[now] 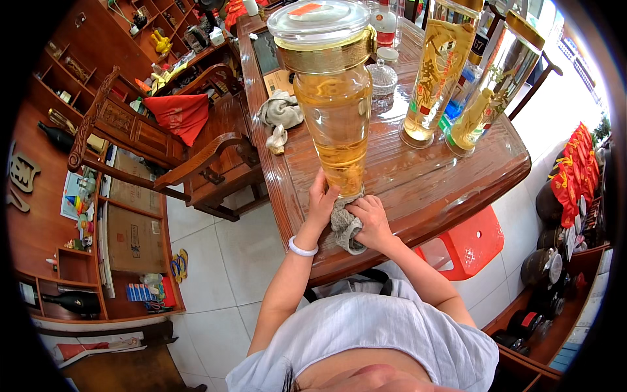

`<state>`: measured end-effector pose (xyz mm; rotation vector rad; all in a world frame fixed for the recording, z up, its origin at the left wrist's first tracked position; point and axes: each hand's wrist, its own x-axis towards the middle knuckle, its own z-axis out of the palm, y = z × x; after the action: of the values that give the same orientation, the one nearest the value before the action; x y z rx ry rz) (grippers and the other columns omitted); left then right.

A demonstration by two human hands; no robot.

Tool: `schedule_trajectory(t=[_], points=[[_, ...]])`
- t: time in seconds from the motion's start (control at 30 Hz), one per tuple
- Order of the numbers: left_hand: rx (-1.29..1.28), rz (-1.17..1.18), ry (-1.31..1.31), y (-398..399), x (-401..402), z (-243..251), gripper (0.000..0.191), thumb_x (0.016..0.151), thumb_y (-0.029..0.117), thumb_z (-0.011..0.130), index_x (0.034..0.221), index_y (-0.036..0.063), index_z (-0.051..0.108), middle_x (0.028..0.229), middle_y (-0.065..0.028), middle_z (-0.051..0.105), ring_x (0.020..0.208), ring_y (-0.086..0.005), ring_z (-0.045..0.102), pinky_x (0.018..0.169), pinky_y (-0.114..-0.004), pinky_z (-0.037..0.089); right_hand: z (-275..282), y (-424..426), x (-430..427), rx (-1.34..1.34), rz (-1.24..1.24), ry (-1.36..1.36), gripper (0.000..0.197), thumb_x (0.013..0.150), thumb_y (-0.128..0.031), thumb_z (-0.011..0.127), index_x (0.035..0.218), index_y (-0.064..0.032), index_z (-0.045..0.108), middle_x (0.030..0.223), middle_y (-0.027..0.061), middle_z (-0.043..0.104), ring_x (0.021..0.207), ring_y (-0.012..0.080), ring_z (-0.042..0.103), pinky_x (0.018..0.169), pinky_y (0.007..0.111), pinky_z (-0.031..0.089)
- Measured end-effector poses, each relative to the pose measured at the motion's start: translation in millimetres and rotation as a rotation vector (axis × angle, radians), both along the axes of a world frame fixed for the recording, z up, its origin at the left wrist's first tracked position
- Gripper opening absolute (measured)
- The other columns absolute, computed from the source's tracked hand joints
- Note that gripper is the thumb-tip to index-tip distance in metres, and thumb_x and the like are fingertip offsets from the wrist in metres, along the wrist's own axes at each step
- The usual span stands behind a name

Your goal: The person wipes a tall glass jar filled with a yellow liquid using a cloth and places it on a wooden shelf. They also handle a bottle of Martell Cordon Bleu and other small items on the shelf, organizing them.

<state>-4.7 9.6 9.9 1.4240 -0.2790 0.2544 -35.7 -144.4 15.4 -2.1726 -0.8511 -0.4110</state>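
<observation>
A tall glass jar (338,112) of amber liquid stands upright near the table's front edge. It has a clear domed lid (318,24) and a gold-coloured collar (325,59); pale root-like pieces show inside. With thumb and fingers, my left hand (321,201) grips the jar low by its base, a pale bangle (302,246) on that wrist. Bunched under my right hand (373,220) is a grey cloth (347,228), pressed against the foot of the jar. Part of the jar's foot is hidden by the cloth and fingers.
Two tall gold-capped bottles, a left one (436,83) and a right one (492,93), stand on the wooden table (392,181). A crumpled cloth (281,109) and a lidded glass bowl (382,78) lie farther back. Nearby are a carved armchair (210,147) and a red plastic stool (472,245).
</observation>
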Motion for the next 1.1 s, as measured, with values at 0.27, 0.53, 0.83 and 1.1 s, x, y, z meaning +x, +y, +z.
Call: schedule_trajectory(t=[0.27, 0.53, 0.83, 1.1], points=[[-0.008, 0.004, -0.001, -1.2, -0.8, 2.1, 0.059, 0.084, 0.045, 0.054, 0.117, -0.0025, 0.044, 0.108, -0.007, 0.053, 0.1, -0.0142, 0.048, 0.086, -0.027, 0.038, 1.0, -0.2, -0.7, 0.0, 0.002, 0.013, 0.034, 0.056, -0.011, 0.066, 0.09, -0.0042, 0.06, 0.089, 0.0071, 0.055, 0.087, 0.0269, 0.049, 0.082, 0.038, 0.036], [0.01, 0.005, 0.002, 0.2, -1.0, 2.1, 0.059, 0.084, 0.046, 0.054, 0.116, -0.0023, 0.044, 0.106, -0.0067, 0.053, 0.098, -0.0135, 0.049, 0.084, -0.026, 0.039, 4.4, 0.5, -2.0, 0.011, 0.003, 0.035, 0.036, 0.054, -0.007, 0.065, 0.09, -0.0036, 0.06, 0.089, 0.0075, 0.054, 0.089, 0.027, 0.049, 0.084, 0.038, 0.036], [-0.013, -0.007, -0.011, -1.2, -0.7, 4.0, 0.061, 0.084, 0.048, 0.053, 0.117, -0.0026, 0.043, 0.107, -0.0075, 0.053, 0.1, -0.0144, 0.048, 0.086, -0.027, 0.038, 4.3, 0.6, -1.9, 0.019, 0.004, 0.032, 0.035, 0.055, -0.007, 0.065, 0.09, -0.0038, 0.06, 0.089, 0.0075, 0.054, 0.088, 0.0268, 0.049, 0.084, 0.038, 0.036], [-0.007, -0.01, 0.015, -0.7, -1.2, 4.2, 0.063, 0.083, 0.049, 0.053, 0.118, -0.0026, 0.043, 0.109, -0.0078, 0.053, 0.101, -0.0147, 0.048, 0.087, -0.028, 0.037, 3.6, 0.2, -1.4, 0.007, 0.009, 0.037, 0.034, 0.057, -0.01, 0.065, 0.09, -0.0043, 0.06, 0.089, 0.0074, 0.054, 0.089, 0.027, 0.049, 0.084, 0.038, 0.036]])
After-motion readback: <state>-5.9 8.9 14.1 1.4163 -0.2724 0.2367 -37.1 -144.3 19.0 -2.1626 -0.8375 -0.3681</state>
